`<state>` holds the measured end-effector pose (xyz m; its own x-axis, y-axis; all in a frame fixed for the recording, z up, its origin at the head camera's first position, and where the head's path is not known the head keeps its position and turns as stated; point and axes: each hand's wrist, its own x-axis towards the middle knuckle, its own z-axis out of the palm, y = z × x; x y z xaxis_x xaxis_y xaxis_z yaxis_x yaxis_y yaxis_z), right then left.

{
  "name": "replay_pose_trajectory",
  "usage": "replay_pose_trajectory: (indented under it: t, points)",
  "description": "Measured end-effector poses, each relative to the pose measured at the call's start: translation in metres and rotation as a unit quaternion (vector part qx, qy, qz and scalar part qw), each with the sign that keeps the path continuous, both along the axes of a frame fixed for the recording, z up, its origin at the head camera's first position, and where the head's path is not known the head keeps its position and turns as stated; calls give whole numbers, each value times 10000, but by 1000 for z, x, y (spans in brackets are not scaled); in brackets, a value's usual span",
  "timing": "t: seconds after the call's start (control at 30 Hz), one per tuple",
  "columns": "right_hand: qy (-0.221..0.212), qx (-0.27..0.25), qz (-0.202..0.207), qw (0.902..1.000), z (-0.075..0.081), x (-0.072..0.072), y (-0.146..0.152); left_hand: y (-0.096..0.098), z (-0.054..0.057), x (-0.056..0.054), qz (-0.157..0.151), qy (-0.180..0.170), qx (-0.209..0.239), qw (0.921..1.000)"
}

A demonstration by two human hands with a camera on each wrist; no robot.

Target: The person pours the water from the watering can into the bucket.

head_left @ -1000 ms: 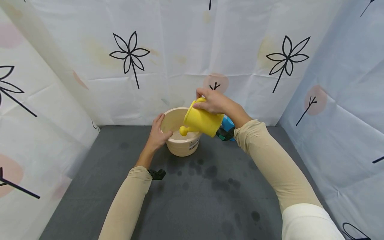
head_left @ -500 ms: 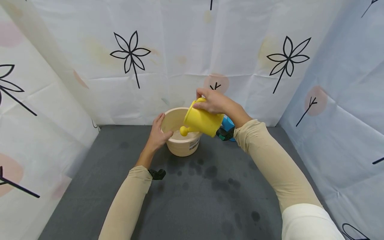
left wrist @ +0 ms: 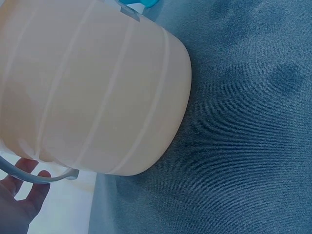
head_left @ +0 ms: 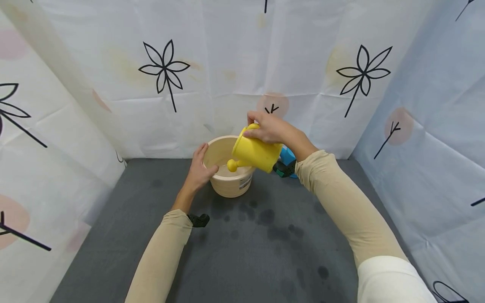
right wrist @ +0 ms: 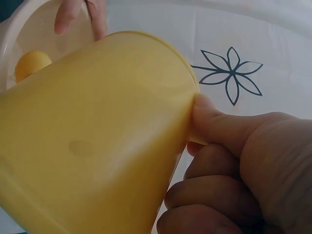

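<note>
One watering can (head_left: 257, 153) gripped in right hand (head_left: 268, 128).

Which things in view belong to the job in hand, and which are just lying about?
Part of the job:
yellow watering can, tilted in the right hand
cream bucket, held by the left hand

Seemingly just there:
blue object, partly hidden
printed backdrop

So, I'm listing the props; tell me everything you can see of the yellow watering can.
The watering can is smooth, yellow and round, apparently plastic, with a spout ending in a ball-shaped tip. The right hand grips it near the rim, holding it up, tilted, the tip at the opening of the bucket. Whether anything pours out is unclear.
</note>
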<state>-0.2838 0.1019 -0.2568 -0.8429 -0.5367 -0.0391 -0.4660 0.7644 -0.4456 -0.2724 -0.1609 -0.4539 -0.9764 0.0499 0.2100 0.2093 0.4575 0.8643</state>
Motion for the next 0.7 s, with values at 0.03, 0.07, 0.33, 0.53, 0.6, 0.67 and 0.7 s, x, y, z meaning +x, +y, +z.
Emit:
replay_pose_trajectory:
  t: [0.03, 0.07, 0.33, 0.53, 0.6, 0.67, 0.7]
  points:
    - [-1, 13, -1, 10000, 0, 1, 0, 0, 0, 0, -3, -5, 0, 10000]
    - [2, 22, 2, 10000, 0, 1, 0, -1, -1, 0, -5, -9, -10, 10000]
    - [10, 40, 16, 10000, 1, 1, -2, -1, -2, 0, -37, -41, -12, 10000]
    - [8, 44, 52, 10000, 1, -1, -3, -2, -2, 1, -59, -76, 11, 10000]
    - [1, 54, 55, 10000, 1, -1, -3, -2, -2, 1, -44, -81, -3, 10000]
    - [-18, 69, 41, 10000, 2, -1, -4, -1, -1, 1, -33, -83, -5, 10000]
    - [-29, 78, 32, 10000, 2, -1, -4, -1, -1, 1, -25, -87, -1, 10000]
